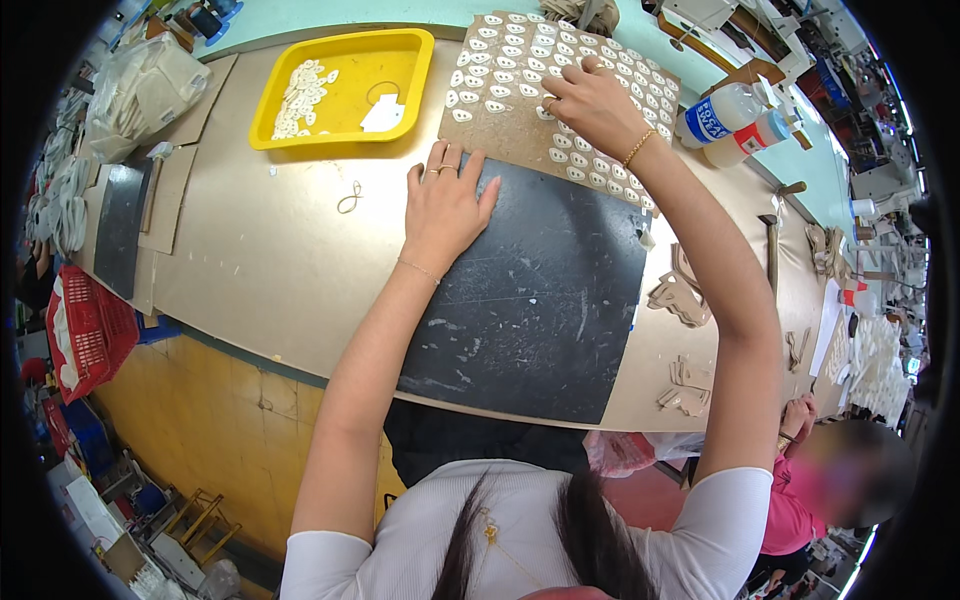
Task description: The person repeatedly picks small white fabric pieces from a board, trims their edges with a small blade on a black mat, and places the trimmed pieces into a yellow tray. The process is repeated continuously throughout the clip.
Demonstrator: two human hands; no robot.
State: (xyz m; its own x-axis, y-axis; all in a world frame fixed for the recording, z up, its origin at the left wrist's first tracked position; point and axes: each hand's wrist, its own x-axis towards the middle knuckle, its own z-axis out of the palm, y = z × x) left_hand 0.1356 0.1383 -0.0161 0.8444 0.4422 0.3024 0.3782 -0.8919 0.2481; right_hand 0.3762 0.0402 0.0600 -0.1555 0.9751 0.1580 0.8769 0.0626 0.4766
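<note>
A brown cardboard sheet (520, 100) lies at the far side of the table, covered with rows of small white cut-out pieces with dark holes. Over its middle, my right hand (590, 100) is closed, fingers curled down among the pieces; whatever they grip is hidden. My left hand (447, 200) rests open, fingers spread, at the far left corner of a scuffed black board (530, 300). This board lies in front of me, against the sheet's near edge. Left of the sheet, a yellow tray (345, 140) holds a heap of similar white pieces, white tags and a rubber band.
Two bottles (715, 115) stand right of the sheet. Further right lie a hammer (771, 245) and stacked beige pieces (682, 295). A rubber band (350, 197) lies left of my left hand. A plastic bag (150, 95) sits far left. A person in pink (790, 510) works at the right.
</note>
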